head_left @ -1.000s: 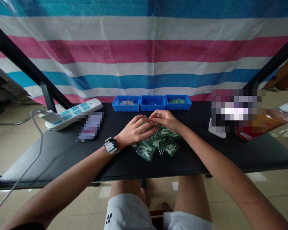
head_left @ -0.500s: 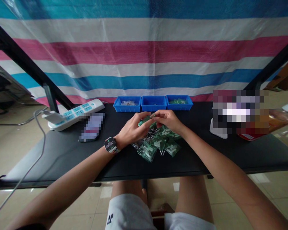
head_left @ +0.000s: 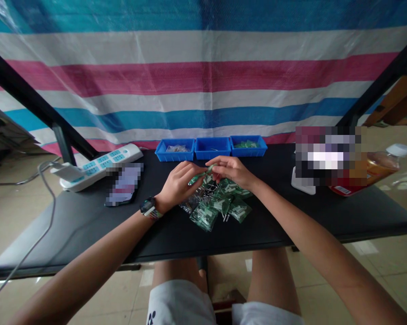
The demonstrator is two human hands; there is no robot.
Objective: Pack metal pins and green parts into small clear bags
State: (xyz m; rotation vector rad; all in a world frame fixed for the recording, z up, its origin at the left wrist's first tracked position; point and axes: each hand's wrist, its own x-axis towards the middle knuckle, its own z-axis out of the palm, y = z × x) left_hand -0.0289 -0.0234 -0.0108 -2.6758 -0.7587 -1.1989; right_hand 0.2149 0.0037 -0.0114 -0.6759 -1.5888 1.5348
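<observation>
My left hand (head_left: pixel 179 183), with a watch on its wrist, is closed on a small green plastic packet (head_left: pixel 194 179). My right hand (head_left: pixel 233 171) pinches the same packet at its upper right corner, so both sets of fingertips meet over it. What the packet holds is too small to make out. Beneath and in front of the hands lies a pile of clear-and-green packets (head_left: pixel 203 216) with thin metal pins or screws (head_left: pixel 225 217) among them. Part of the pile is hidden by my hands.
Three blue bins stand behind: the left bin (head_left: pixel 175 155) holds whitish packets, the middle bin (head_left: pixel 212 153) a thin piece, the right bin (head_left: pixel 248 152) green packets. A power strip (head_left: pixel 102 166) and phone (head_left: pixel 125 184) lie left; a bottle (head_left: pixel 382 164) lies right on the black table (head_left: pixel 274 234).
My left hand has rotated, its fingers curling more over the green packet. The right fingertips have shifted slightly on the packet's corner. The whole view has tilted a little.
</observation>
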